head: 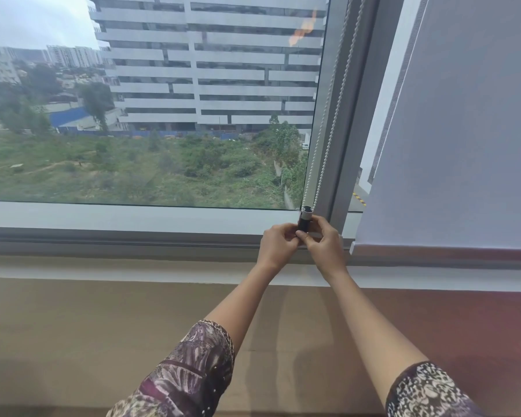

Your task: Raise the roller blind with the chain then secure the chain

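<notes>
**Both hands pinch the chain holder at the sill corner**
The left hand (278, 244) and right hand (327, 246) curl their fingertips onto the dark chain holder (304, 221) from opposite sides. It stands upright between them, and the bead chain (328, 115) rises from its top along the window frame (348, 130).

A wide window pane (163, 115) fills the upper left, daylight soft and flat under an overcast sky (27, 19). Through the glass stands a tall pale office building (217, 70) with banded floors, green scrubland (133, 170) before it and distant towers (69, 55) at the far left. A small orange reflection (303, 31) floats high on the glass. A grey mullion (352, 115) divides this pane from the next, which a pale grey shade (463, 130) covers. Below run the grey bottom rail (103, 218), a white sill (103, 269) and a tan wall (73, 341).
</notes>
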Tool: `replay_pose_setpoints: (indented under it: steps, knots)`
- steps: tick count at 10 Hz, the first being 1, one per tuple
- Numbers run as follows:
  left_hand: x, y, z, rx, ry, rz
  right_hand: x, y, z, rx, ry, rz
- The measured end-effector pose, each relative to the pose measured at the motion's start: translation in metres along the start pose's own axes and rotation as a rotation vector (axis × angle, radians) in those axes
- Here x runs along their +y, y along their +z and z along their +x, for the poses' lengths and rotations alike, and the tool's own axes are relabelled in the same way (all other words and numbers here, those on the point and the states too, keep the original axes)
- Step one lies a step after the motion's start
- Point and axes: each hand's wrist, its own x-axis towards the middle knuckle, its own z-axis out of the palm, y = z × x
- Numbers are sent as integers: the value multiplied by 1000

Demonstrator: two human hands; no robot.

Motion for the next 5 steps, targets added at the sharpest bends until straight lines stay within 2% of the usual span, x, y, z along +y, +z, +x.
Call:
replay_pose_setpoints:
  steps: [3, 5]
  knots:
    - [-16, -7, -22, -84, -55, 126, 5, 9, -27, -31, 94, -35]
    - [-30, -28, -40, -120, -45, 251, 6, 31, -42, -112, 328, -136]
